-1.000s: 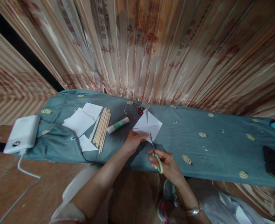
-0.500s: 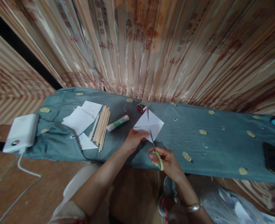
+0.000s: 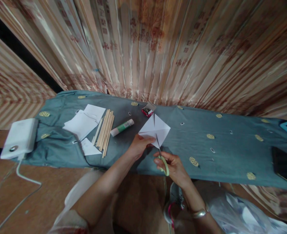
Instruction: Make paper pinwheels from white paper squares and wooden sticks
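My left hand (image 3: 140, 145) pinches the lower left edge of a white square of paper (image 3: 161, 125), thumb lying on top. The sheet is turned like a diamond and has slits running in from its corners. In my right hand (image 3: 171, 165) is a pair of scissors (image 3: 165, 166) with light green handles, fingers closed round them. The blades reach over the paper's near corner toward its middle. Just behind the sheet sits a small open red box (image 3: 147, 111) with tiny dark items inside. A glue stick (image 3: 122, 127) lies left of the paper.
Further left are a bundle of wooden sticks (image 3: 106, 133), white paper sheets (image 3: 81, 125) and a paper triangle (image 3: 90, 148). A white power bank (image 3: 20, 138) with a cable stands at the left end. A dark phone (image 3: 285, 165) lies at the right. A curtain (image 3: 138, 48) hangs behind the cloth-covered table (image 3: 233, 152).
The view has shifted slightly. Both hands, the paper and the scissors keep nearly the same positions relative to one another.
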The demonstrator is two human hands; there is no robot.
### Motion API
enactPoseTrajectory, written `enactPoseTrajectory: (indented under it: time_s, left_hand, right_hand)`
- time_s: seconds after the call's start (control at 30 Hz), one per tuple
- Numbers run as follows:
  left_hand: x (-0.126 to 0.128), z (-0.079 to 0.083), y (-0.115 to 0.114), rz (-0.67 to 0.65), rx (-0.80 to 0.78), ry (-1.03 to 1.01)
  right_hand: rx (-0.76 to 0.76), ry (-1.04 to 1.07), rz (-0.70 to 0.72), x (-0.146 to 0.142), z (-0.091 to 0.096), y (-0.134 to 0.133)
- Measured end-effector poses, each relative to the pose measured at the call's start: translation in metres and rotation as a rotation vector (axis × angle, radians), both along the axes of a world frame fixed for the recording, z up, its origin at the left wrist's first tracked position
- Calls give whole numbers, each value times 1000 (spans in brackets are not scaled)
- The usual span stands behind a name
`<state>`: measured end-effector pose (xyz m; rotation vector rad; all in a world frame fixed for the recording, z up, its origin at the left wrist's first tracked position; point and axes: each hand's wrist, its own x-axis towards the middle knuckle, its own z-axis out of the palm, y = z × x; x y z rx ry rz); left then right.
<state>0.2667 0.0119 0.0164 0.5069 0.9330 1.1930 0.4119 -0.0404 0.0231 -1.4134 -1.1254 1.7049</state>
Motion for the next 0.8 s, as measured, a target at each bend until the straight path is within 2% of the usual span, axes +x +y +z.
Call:
enactPoseTrajectory:
  time_s: [0.37,0.8]
  left_hand:
    - [1,3,-1,-12,10,9]
    - [2,6,-2,-24,-5,-24]
  right_hand:
    - [45,-11,17,3,-7,-1]
    - [47,-6,6,1,-5,0]
